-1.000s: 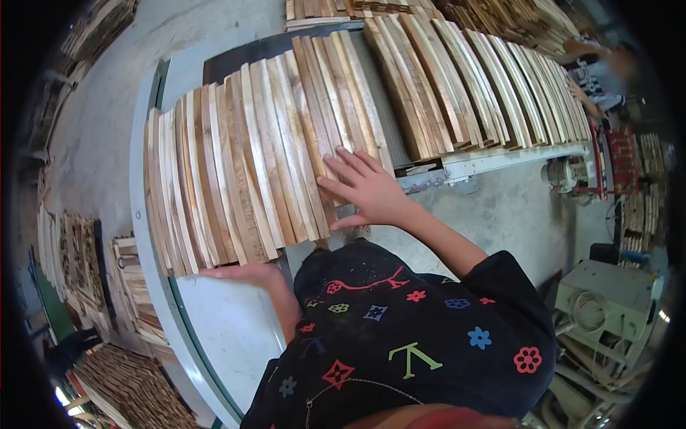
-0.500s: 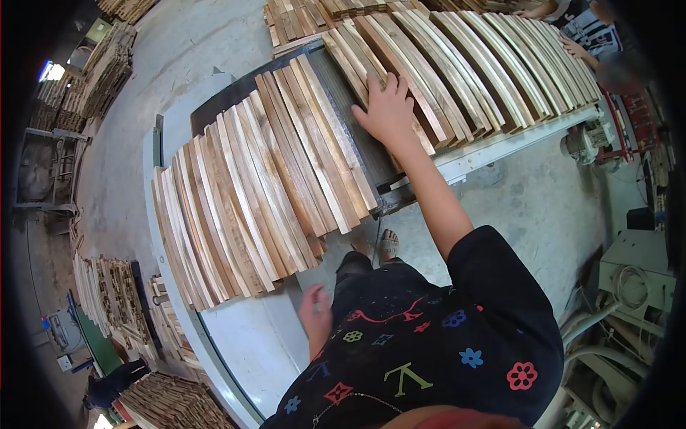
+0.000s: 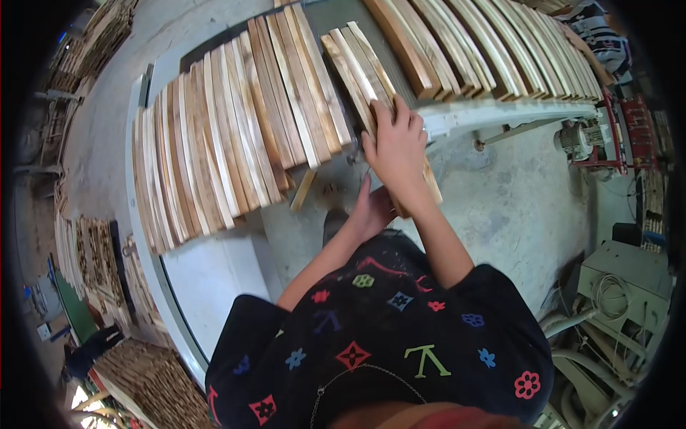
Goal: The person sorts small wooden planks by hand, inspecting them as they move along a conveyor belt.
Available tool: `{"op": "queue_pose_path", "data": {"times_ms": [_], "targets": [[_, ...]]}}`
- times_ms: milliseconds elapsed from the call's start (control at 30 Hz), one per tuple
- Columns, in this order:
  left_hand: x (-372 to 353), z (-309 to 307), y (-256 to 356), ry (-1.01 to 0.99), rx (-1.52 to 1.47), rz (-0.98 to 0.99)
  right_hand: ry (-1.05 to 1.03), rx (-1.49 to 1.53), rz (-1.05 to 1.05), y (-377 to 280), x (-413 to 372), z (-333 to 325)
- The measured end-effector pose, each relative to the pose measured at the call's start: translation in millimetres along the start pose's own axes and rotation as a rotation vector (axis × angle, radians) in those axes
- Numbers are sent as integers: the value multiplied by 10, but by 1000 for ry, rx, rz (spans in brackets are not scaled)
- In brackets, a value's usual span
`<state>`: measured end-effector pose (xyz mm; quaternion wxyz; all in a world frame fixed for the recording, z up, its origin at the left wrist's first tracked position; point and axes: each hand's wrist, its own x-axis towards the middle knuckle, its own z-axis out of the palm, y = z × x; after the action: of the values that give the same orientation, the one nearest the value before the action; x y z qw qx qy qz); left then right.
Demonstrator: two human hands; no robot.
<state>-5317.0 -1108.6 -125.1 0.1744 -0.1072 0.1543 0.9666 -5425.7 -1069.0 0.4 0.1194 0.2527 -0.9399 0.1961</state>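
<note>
A small bundle of wooden strips point(image 3: 359, 68) sticks out over the near edge of the dark belt, its near end in the air close to my body. My right hand point(image 3: 397, 146) is wrapped over the top of these strips. Under their near end is my left hand point(image 3: 371, 209), its fingers partly hidden by the strips and its thumb pointing up. To the left, a long row of wooden strips point(image 3: 207, 136) lies side by side on the white table point(image 3: 214, 279). More strips point(image 3: 464, 50) lie in spaced groups on the right.
A co-worker point(image 3: 600, 43) is at the far right end. A motor point(image 3: 580, 141) and red frame point(image 3: 639, 132) stand at the right, with a grey machine box point(image 3: 622, 275) nearer. Stacked wood point(image 3: 146, 386) is at the lower left. One strip point(image 3: 304, 189) sticks out below the left row.
My right hand has pulled a few strips off the right-hand group toward me. My left hand has risen from my side to their near end. The view has shifted.
</note>
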Motion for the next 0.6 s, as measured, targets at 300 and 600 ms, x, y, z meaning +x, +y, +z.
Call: {"op": "queue_pose_path", "data": {"times_ms": [300, 600], "targets": [[-358, 438, -615, 212, -137, 94, -124, 717, 192, 565, -921, -363], [-394, 326, -674, 215, -9, 231, -441, 1359, 490, 794, -863, -177]]}}
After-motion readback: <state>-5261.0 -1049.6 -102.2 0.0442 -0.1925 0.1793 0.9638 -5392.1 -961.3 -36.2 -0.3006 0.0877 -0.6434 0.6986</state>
